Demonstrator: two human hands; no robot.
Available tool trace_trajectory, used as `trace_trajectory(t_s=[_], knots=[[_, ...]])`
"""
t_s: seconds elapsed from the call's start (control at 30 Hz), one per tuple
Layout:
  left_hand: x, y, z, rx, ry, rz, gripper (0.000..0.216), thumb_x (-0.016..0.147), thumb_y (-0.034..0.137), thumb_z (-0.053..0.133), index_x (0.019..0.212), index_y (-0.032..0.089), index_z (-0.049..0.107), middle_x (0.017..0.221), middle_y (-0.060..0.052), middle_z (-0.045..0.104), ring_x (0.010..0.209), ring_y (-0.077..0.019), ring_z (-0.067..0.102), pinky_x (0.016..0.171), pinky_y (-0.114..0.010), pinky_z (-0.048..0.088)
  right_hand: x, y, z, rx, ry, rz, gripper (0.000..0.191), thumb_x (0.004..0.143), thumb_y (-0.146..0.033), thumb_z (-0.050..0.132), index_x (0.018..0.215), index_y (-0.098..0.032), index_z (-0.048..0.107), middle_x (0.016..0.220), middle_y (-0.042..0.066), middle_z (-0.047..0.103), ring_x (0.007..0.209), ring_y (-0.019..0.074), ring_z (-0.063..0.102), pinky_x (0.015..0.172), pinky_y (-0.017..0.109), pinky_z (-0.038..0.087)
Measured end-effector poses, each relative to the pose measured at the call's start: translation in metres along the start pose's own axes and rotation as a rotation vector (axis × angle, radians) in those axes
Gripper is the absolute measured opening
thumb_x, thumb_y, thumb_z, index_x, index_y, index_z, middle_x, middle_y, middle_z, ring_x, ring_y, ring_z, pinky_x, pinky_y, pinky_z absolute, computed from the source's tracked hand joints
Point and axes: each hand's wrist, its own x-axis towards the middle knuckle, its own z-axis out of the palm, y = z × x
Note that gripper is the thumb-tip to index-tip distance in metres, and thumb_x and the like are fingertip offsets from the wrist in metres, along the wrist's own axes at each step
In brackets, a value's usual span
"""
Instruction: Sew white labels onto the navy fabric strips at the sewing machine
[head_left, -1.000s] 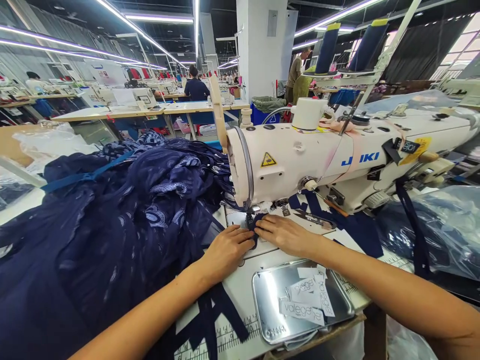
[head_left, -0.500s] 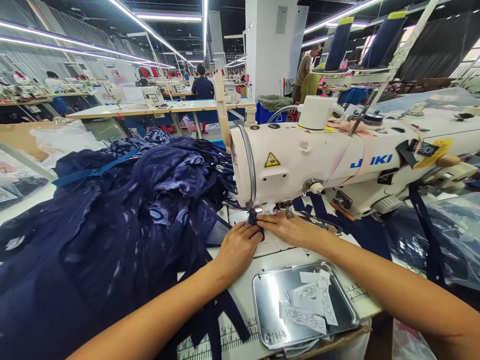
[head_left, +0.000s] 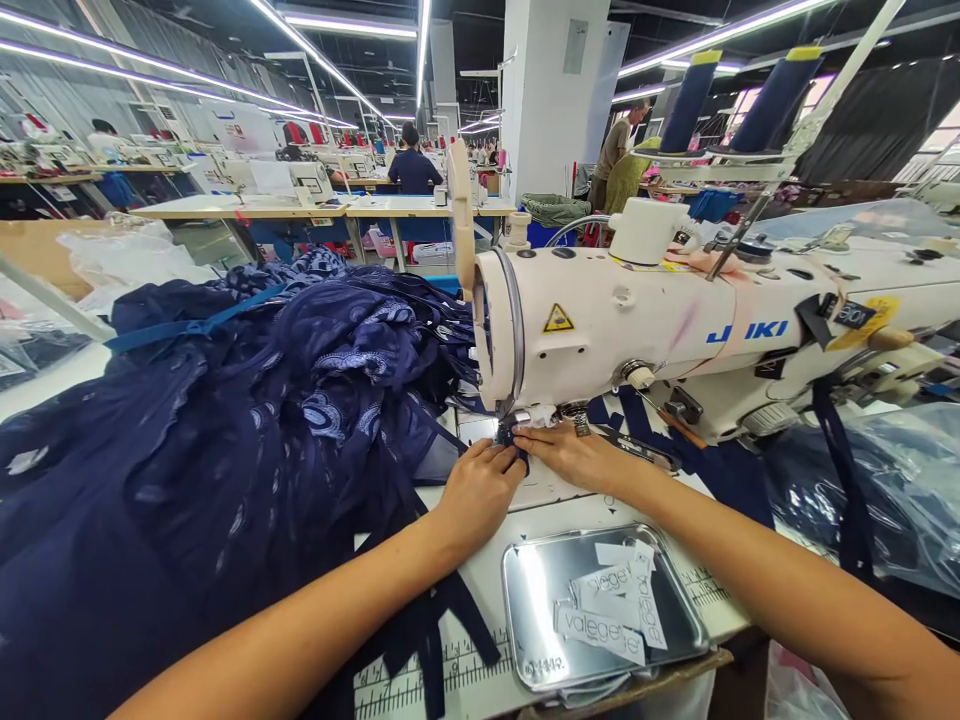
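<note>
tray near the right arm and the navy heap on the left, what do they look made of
Tray: metal, likely steel or aluminium, polished; its bare floor shows bright reflections. Navy heap: thin, soft cloth, matte, perhaps slightly sheer; it drapes in fine folds, with paler motifs, printed or embroidered, hard to tell.

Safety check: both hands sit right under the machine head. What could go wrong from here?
1. Left hand and right hand press the small navy piece at the needle end of the sewing machine; a slip could put a fingertip under it.
2. The navy fabric pile crowds that end; a fold might feed in.
3. The metal tray sits at the table edge by the right forearm; a nudge could tip it off.
</note>
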Motion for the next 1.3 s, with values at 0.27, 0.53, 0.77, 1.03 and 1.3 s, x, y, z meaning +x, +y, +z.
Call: trace_trajectory(t_s=[0.27, 0.53, 0.77, 1.03, 1.3], knots=[[0.004, 0.002, 0.006, 0.071, 0.073, -0.026, 0.013, 0.079, 0.007, 0.049, 0.08, 0.013, 0.06, 0.086, -0.007, 0.068, 0.076, -0.0171, 0.063, 0.082, -0.036, 0.042, 0.0, 0.009, 0.014, 0.119, 0.074, 0.002, 0.038, 0.085, -0.005, 0.038, 0.12, -0.015, 0.051, 0.121, 0.011, 0.054, 0.112, 0.0184, 0.05, 0.092, 0.035, 0.045], [0.007, 0.002, 0.005, 0.133, 0.098, -0.05, 0.012, 0.08, 0.008, 0.048, 0.081, 0.013, 0.059, 0.08, -0.005, 0.068, 0.067, -0.0176, 0.061, 0.073, -0.038, 0.038, 0.002, 0.006, 0.012, 0.091, 0.085, 0.072, 0.038, 0.087, -0.007, 0.033, 0.117, -0.017, 0.055, 0.109, 0.008, 0.062, 0.095, 0.0179, 0.059, 0.083, 0.032, 0.048], [0.004, 0.004, -0.003, 0.1, 0.114, -0.061, 0.014, 0.081, 0.011, 0.046, 0.089, 0.012, 0.058, 0.08, -0.007, 0.068, 0.071, -0.0187, 0.061, 0.077, -0.039, 0.037, 0.003, 0.005, 0.008, 0.128, 0.073, 0.157, 0.035, 0.086, -0.013, 0.038, 0.116, -0.017, 0.056, 0.103, 0.007, 0.064, 0.094, 0.0179, 0.059, 0.081, 0.03, 0.046], [-0.015, -0.021, -0.023, 0.043, -0.04, -0.098, 0.029, 0.075, 0.002, 0.038, 0.089, 0.015, 0.059, 0.087, -0.008, 0.065, 0.082, -0.0212, 0.059, 0.081, -0.042, 0.041, -0.002, 0.004, 0.003, 0.145, 0.152, 0.088, 0.028, 0.082, -0.026, 0.049, 0.104, -0.015, 0.063, 0.098, 0.009, 0.064, 0.089, 0.0205, 0.057, 0.082, 0.036, 0.044], [-0.004, -0.047, -0.021, -0.125, -0.035, -0.332, 0.04, 0.063, 0.006, 0.042, 0.098, 0.016, 0.059, 0.1, -0.008, 0.061, 0.095, -0.0214, 0.055, 0.083, -0.036, 0.043, -0.005, -0.013, 0.003, 0.112, 0.159, 0.045, 0.033, 0.084, -0.032, 0.05, 0.109, -0.012, 0.058, 0.102, 0.013, 0.057, 0.09, 0.0226, 0.054, 0.077, 0.037, 0.047]])
